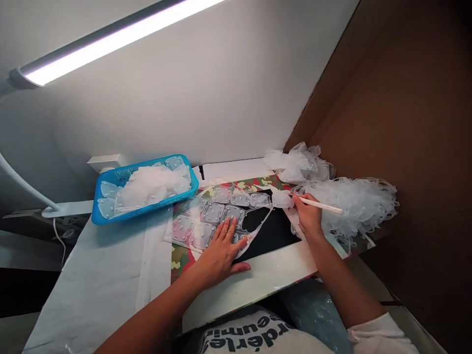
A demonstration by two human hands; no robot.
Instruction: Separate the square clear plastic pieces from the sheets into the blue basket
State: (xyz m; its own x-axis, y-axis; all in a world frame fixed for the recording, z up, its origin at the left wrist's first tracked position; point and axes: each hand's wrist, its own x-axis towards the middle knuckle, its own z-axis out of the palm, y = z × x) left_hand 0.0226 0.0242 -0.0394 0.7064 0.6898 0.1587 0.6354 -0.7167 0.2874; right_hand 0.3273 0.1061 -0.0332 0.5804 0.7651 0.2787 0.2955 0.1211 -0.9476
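Note:
My left hand (221, 253) lies flat with fingers spread on a translucent moulded sheet (214, 212), which has rows of rounded panels with small raised dots. At its right side the sheet has cut-out gaps, with thin strips of edging hanging loose. My right hand (309, 216) is closed round a slim white stick-like tool (330, 206) that points out to the right. A single translucent panel (282, 199) is at its fingertips, by the sheet's right end; whether the fingers pinch it I cannot tell. Under the sheet is a black surface (276, 238) on a camouflage-patterned board (180, 259).
A blue basket (147, 205) full of translucent panels stands at the left. Tangled clear scraps (361, 209) are heaped at the right, with more translucent pieces (300, 163) behind. A cardboard wall (398, 123) closes the right side. A lit lamp (121, 42) hangs overhead.

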